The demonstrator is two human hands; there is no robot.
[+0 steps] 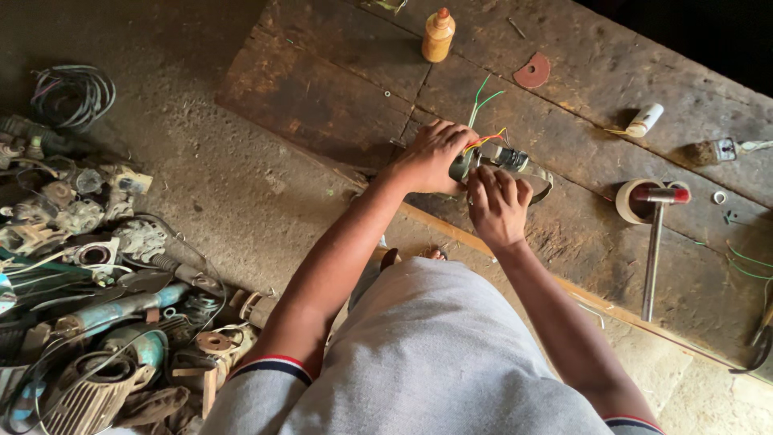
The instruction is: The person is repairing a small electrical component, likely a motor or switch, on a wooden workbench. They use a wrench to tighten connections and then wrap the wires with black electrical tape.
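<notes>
L hand point(431, 157) fingers curled tight round a small metal motor point(501, 161) w/ red, yellow wires, mid rough wood desk point(322, 89). R hand point(498, 205) fingers bent, pinching its near side. Hammer point(654, 242) nr right edge.

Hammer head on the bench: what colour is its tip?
Red tip on the hammer, clearest in the head view.

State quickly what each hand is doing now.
Left hand: closed on the motor part.
Right hand: fingers on the motor part; grip cannot be told.
</notes>
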